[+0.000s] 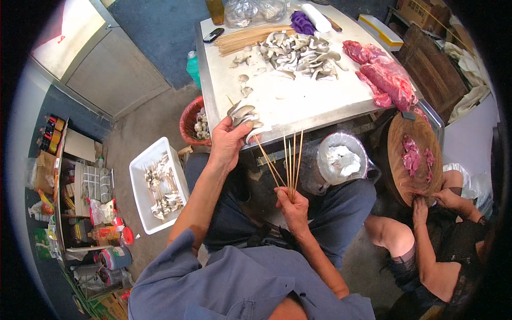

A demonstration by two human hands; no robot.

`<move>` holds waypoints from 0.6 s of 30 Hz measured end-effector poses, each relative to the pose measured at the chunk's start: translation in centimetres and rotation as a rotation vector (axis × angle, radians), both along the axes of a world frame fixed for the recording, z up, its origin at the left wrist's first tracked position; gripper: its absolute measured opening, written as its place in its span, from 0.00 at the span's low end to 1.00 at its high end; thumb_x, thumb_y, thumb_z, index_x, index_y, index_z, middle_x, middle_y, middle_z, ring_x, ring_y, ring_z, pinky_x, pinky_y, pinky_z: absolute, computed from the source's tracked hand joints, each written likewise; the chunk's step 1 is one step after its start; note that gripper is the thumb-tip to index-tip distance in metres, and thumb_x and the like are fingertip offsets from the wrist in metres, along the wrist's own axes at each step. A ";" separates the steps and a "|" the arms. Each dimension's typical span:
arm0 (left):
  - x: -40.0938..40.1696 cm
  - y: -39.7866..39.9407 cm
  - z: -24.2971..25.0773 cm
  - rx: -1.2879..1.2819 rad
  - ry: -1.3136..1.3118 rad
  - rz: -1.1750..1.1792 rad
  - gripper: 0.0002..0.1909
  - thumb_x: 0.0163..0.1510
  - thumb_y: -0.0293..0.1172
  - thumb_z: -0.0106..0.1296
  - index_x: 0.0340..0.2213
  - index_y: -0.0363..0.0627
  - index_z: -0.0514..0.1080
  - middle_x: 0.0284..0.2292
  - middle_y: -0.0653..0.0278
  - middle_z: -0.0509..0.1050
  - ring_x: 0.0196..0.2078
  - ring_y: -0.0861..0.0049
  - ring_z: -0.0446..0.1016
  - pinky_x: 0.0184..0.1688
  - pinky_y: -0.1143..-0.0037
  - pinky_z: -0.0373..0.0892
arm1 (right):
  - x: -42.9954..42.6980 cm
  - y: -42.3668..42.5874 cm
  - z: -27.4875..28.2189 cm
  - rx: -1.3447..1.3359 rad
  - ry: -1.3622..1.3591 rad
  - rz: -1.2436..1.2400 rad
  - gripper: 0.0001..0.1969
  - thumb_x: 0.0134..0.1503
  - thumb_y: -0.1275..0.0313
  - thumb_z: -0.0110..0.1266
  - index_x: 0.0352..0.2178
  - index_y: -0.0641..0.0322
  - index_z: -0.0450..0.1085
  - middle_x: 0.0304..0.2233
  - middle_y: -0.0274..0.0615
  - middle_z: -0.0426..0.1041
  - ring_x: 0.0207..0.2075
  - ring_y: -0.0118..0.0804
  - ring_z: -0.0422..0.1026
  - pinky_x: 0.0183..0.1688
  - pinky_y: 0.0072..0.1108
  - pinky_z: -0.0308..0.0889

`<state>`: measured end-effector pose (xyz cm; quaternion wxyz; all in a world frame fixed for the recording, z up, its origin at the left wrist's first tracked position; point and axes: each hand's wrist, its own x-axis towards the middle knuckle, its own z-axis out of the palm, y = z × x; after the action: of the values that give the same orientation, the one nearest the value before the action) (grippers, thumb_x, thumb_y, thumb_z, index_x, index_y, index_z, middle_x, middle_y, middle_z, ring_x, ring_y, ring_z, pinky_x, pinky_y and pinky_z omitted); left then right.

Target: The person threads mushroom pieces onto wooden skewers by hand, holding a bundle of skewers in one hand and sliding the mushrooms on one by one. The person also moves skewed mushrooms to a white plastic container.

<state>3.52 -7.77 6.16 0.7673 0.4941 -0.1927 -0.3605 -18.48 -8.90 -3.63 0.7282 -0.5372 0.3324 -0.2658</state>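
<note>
Over the table's near left corner, my left hand point(227, 145) grips several oyster mushroom pieces point(243, 116) threaded on a bamboo skewer. Lower and to the right, my right hand point(294, 206) is closed around several bamboo skewers point(294, 164), fanned with their tips up. One or two of those sticks slant toward the mushrooms in my left hand. On the white tabletop point(304, 96) lies a heap of loose oyster mushrooms point(300, 54), with a few small pieces to its left. Behind them rests a bundle of bare skewers point(248, 39).
A white tub point(140, 196) of mushroom skewers stands on the floor at left, near a red basket point(187, 130). Raw meat point(386, 72) covers the table's right side. Below it, a co-worker's hands point(420, 210) touch a round chopping block point(394, 160). A lined bucket point(363, 156) is by my knee.
</note>
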 end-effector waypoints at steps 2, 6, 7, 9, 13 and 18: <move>-0.3 0.0 0.1 -0.015 0.024 0.003 0.18 0.50 0.19 0.50 0.44 0.31 0.63 0.37 0.56 0.72 0.34 0.72 0.74 0.31 0.75 0.76 | 0.1 0.1 0.4 0.020 -0.008 0.006 0.10 0.56 0.69 0.52 0.34 0.66 0.72 0.18 0.29 0.67 0.17 0.16 0.59 0.19 0.11 0.53; -0.2 0.0 -0.2 -0.048 0.101 0.016 0.18 0.50 0.18 0.49 0.44 0.32 0.64 0.38 0.57 0.72 0.35 0.72 0.74 0.31 0.74 0.77 | -0.2 0.1 0.4 0.058 -0.006 0.016 0.11 0.57 0.69 0.51 0.34 0.68 0.71 0.19 0.26 0.66 0.20 0.18 0.63 0.24 0.12 0.59; -0.2 0.1 -0.2 -0.047 0.101 0.017 0.18 0.50 0.18 0.49 0.44 0.32 0.64 0.38 0.57 0.72 0.35 0.72 0.74 0.31 0.74 0.77 | -0.3 0.1 0.3 0.059 -0.006 0.017 0.11 0.57 0.69 0.51 0.34 0.68 0.71 0.19 0.26 0.66 0.20 0.18 0.63 0.24 0.12 0.59; -0.2 0.1 -0.1 -0.084 0.109 0.053 0.18 0.50 0.18 0.48 0.45 0.33 0.63 0.38 0.56 0.72 0.36 0.70 0.74 0.33 0.72 0.77 | -0.2 0.2 0.0 0.080 -0.040 0.019 0.11 0.57 0.68 0.51 0.35 0.68 0.71 0.18 0.26 0.66 0.20 0.18 0.63 0.23 0.12 0.58; -0.3 0.2 -0.3 -0.083 0.100 0.019 0.19 0.50 0.17 0.48 0.45 0.33 0.63 0.38 0.56 0.71 0.37 0.69 0.74 0.34 0.71 0.77 | -0.3 0.0 0.3 0.091 0.004 0.034 0.11 0.57 0.68 0.51 0.35 0.67 0.71 0.18 0.27 0.66 0.19 0.17 0.62 0.22 0.11 0.56; -0.7 0.0 -0.1 -0.068 0.099 0.008 0.20 0.49 0.16 0.48 0.45 0.32 0.63 0.41 0.55 0.70 0.40 0.69 0.73 0.36 0.70 0.77 | -0.3 0.0 0.4 0.113 -0.005 0.040 0.11 0.57 0.68 0.51 0.35 0.66 0.72 0.18 0.27 0.67 0.19 0.16 0.62 0.21 0.11 0.54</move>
<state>2.84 -7.72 6.02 0.7936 0.4502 -0.1644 -0.3748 -18.79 -8.90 -3.26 0.7635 -0.5011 0.3339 -0.2333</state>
